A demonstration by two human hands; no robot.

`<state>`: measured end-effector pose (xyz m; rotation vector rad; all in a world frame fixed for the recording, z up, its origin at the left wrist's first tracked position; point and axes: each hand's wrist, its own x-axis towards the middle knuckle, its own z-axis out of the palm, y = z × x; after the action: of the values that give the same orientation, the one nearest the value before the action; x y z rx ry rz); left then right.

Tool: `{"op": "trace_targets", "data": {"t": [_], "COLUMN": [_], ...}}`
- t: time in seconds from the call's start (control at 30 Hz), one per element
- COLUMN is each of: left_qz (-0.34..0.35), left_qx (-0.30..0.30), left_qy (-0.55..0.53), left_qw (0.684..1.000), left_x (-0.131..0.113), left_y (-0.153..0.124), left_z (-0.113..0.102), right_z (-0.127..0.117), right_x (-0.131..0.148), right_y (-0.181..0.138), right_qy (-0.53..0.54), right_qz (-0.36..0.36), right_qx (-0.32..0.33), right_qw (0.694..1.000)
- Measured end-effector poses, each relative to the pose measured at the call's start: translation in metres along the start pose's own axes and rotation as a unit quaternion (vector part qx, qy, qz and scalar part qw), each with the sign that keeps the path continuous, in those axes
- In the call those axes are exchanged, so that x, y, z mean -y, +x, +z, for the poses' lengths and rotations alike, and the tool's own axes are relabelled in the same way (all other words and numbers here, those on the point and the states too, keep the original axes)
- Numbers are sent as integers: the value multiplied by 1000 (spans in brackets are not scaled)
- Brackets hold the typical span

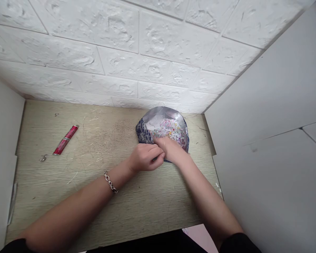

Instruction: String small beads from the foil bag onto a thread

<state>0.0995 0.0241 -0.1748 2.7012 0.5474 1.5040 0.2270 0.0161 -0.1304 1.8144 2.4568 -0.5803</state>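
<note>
A shallow, bowl-like container (164,112) with a silvery inside and a dark blue patterned outer face stands against the back wall. Many small beads (171,128), white, pink, yellow and clear, lie in it. My right hand (171,148) reaches over the near rim into the beads, its fingertips mostly hidden. Just left of it, my left hand (148,157) is closed with the fingers curled toward the thumb, in front of the container's near edge. Whatever sits in that pinch is too small or too covered to make out.
A red tube-like packet (65,140) lies on the wooden tabletop (94,218) at left. Small silvery bits (43,158) are near it, with loose thin strands and dark specks around. A white brick-pattern wall (116,63) and white side panels (265,123) enclose the table.
</note>
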Motion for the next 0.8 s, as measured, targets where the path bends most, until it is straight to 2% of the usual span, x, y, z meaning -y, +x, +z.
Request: {"op": "trace_targets", "data": {"t": [0.1, 0.23, 0.4, 0.8], "left_qz": [0, 4, 6, 2], "left_qx": [2, 5, 12, 7], "left_qy": [0, 4, 0, -2], "left_qw": [1000, 1000, 1000, 1000], "left_x": [0, 0, 0, -1], "left_y": [0, 0, 0, 2], "left_z": [0, 0, -1, -1], "right_z": [-1, -9, -14, -8], "right_x": [-1, -16, -33, -39], "right_y": [-4, -4, 10, 22], "right_qy": [-12, 10, 0, -33], "right_qz": [25, 79, 170, 195], "right_qx": [3, 14, -52, -71], "right_qw": [1000, 997, 984, 978]}}
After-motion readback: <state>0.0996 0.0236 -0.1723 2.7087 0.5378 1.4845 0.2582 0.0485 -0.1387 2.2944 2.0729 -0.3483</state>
